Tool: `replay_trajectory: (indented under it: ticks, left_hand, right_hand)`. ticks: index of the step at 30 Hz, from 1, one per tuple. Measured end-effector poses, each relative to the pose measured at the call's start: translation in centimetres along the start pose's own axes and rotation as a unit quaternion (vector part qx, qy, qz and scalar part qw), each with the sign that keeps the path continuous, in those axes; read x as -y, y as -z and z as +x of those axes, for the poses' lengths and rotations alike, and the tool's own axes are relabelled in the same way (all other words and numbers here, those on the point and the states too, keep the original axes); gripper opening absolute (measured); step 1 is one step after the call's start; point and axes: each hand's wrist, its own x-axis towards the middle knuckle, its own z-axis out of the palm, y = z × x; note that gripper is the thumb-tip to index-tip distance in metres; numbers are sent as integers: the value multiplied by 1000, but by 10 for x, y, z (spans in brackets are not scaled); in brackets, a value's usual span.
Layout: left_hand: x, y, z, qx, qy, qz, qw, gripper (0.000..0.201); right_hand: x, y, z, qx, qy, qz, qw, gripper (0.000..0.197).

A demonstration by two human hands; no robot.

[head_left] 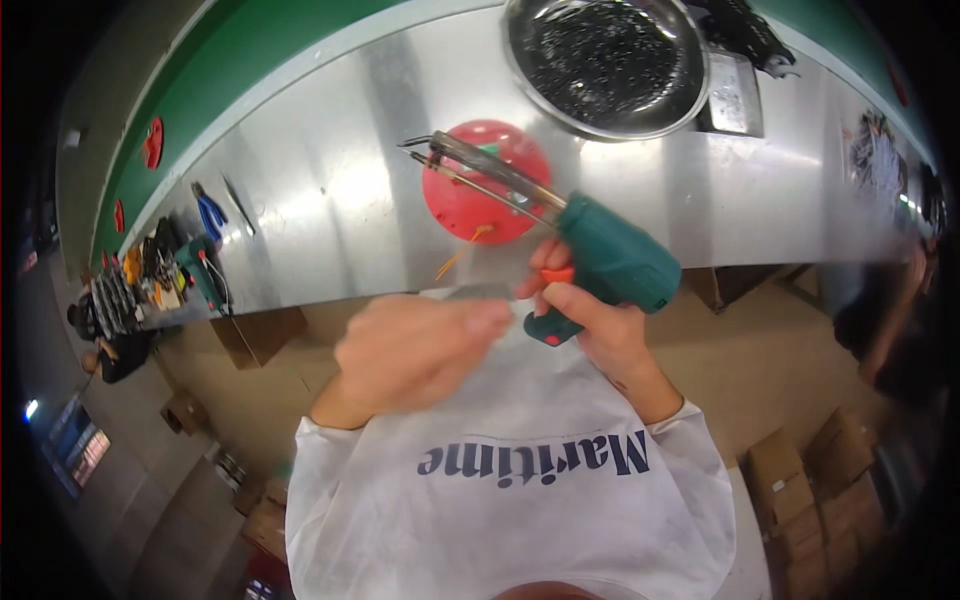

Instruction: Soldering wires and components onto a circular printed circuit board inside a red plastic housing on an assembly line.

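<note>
My right hand (607, 322) is wrapped round the handle of a green soldering gun (618, 252) with an orange trigger. Its long metal tip and thin feed tube point to the far left, above a red round disc (448, 205) on the metal bench. Short yellow wires (462, 250) hang over the disc's near side. Close by on the left, my left hand (420, 345) is smeared by motion, with its fingers drawn together. A small grey shape shows at its fingertips, too blurred to name.
A steel bowl (695, 100) of small dark pieces stands at the back of the metal bench (330, 200). Blue-handled pliers (209, 213) and another green soldering gun (203, 275) lie at left. Cardboard boxes (780, 480) stand below right. Another person (905, 310) is at far right.
</note>
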Motion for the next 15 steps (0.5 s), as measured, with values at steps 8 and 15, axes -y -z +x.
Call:
replay_trajectory:
  ticks: [8,15]
  left_hand:
    - [13,-38,-39,-65,-74,-47,994,32]
    - [32,-41,-46,-74,-103,-82,989,30]
  right_hand:
    - [-6,-10,1,32,-24,4,999,29]
    - [-7,-14,10,8,3,-98,995,36]
